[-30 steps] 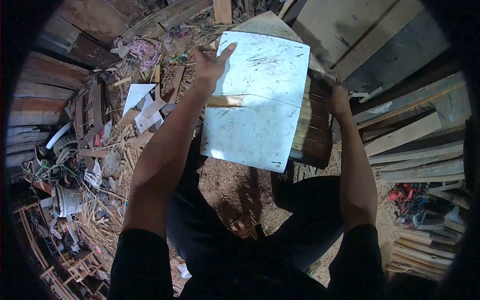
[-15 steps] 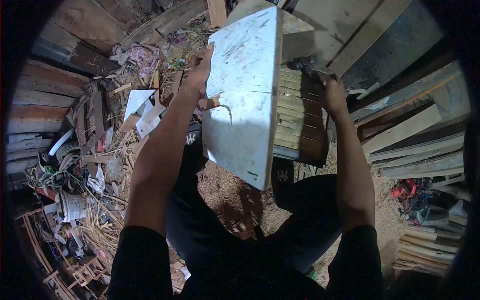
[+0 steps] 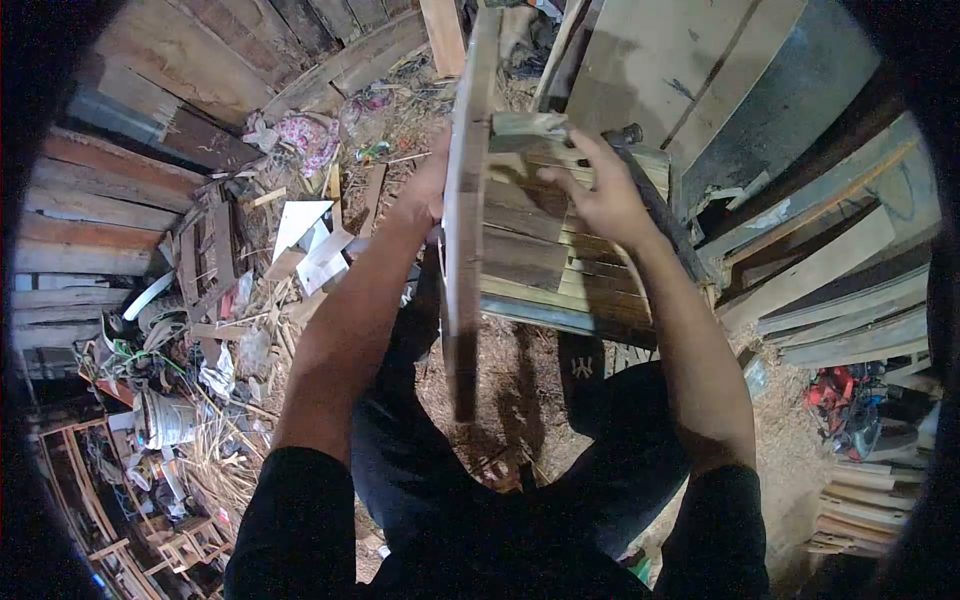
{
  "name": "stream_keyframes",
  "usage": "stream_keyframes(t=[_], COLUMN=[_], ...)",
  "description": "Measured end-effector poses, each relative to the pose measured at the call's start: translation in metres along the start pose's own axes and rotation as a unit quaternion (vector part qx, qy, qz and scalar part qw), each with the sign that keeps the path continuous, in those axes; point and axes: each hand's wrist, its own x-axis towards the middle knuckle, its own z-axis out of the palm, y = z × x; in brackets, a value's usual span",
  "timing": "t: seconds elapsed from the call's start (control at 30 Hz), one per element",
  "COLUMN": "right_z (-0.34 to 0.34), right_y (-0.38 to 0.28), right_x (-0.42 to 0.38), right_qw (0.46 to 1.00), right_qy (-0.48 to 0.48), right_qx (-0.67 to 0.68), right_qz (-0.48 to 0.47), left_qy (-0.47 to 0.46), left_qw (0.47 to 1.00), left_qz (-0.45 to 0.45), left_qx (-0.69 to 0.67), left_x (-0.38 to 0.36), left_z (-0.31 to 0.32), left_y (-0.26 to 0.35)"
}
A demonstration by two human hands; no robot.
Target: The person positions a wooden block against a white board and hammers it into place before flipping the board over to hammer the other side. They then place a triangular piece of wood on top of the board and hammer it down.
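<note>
A flat board [image 3: 462, 210] stands on edge in front of me, so I see only its thin brown rim. My left hand [image 3: 430, 185] grips it from the left side, mostly hidden behind it. My right hand [image 3: 600, 195] rests with spread fingers on the slatted wooden piece [image 3: 560, 270] to the right of the board. A dark hammer-like tool [image 3: 650, 200] lies under my right hand; whether the hand grips it is unclear. My legs in dark trousers are below.
Wooden planks [image 3: 840, 260] are stacked at right and lean at the top. Scrap wood, white offcuts [image 3: 305, 235], cloth and straw litter the ground at left. A white bucket [image 3: 165, 420] and small wooden frames sit lower left. Red tools [image 3: 845, 405] lie at right.
The board has turned from lying flat with its white face up to standing on edge. My right hand moved from the slatted piece's far side onto its top.
</note>
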Motion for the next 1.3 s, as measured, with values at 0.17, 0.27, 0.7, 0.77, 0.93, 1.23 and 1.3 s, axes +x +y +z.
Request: stream_keyframes(t=[0.17,0.27,0.7,0.77,0.93,1.23,1.3], right_z=[0.018,0.019,0.013,0.012,0.014,0.022,0.021], right_y=[-0.006,-0.004,-0.002,-0.005,-0.006,-0.011,-0.016], right_x=[0.013,0.019,0.024,0.024,0.022,0.016,0.015], right_qw=[0.995,0.998,0.990,0.994,0.993,0.985,0.983], right_qy=[0.029,0.059,0.059,0.065,0.078,0.108,0.116], right_qx=[0.100,0.029,0.128,0.083,0.092,0.134,0.138], right_qz=[-0.004,-0.003,0.007,0.010,-0.001,0.030,0.027], left_qy=[-0.200,-0.193,-0.194,-0.195,-0.195,-0.192,-0.193], left_qw=[0.972,0.971,0.966,0.966,0.965,0.965,0.965], left_qz=[-0.036,-0.037,-0.035,-0.037,-0.034,-0.032,-0.030], left_qx=[-0.121,-0.133,-0.164,-0.167,-0.170,-0.174,-0.174], left_x=[0.048,0.042,0.040,0.040,0.039,0.039,0.040], left_z=[-0.055,-0.043,-0.023,-0.022,-0.018,-0.016,-0.015], left_y=[-0.032,-0.033,-0.038,-0.039,-0.039,-0.037,-0.036])
